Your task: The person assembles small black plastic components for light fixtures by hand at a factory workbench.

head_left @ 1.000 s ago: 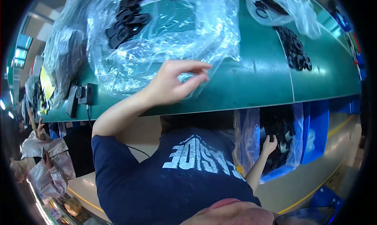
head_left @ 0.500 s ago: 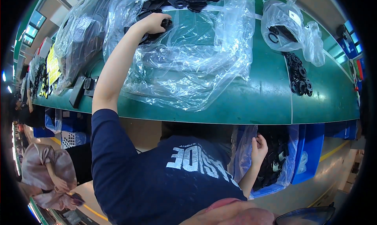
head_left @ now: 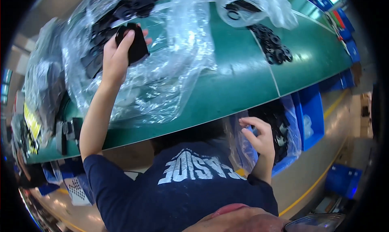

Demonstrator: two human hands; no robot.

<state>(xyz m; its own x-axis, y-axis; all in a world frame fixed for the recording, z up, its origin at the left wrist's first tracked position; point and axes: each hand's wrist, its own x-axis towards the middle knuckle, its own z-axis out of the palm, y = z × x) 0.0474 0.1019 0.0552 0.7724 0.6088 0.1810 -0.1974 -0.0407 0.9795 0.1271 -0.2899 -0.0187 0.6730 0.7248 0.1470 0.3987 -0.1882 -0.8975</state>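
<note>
Over the far left of the table, my left hand (head_left: 116,55) is closed around a flat black plastic part (head_left: 138,47), thumb across its face and fingertips showing at its far edge. Beneath it spreads a transparent plastic bag (head_left: 184,76), with a heap of black parts (head_left: 131,6) lying at its far side. My right hand (head_left: 261,138) hovers below the table edge, thumb and fingers apart, and no object shows in it. Beside it stands a plastic-lined blue bin (head_left: 280,167) holding black pieces (head_left: 279,120), partly hidden by the hand.
Black rings (head_left: 272,45) lie on the green table (head_left: 227,86) near a small transparent bag (head_left: 241,1) of black parts. A second blue bin (head_left: 314,110) stands right of the lined one. Another plastic bag (head_left: 42,78) and a black device (head_left: 61,136) occupy the left.
My left hand has lifted a flat black part from the heap and drawn it nearer. My right hand has come up from the bin's edge and spread its fingers. The view has turned.
</note>
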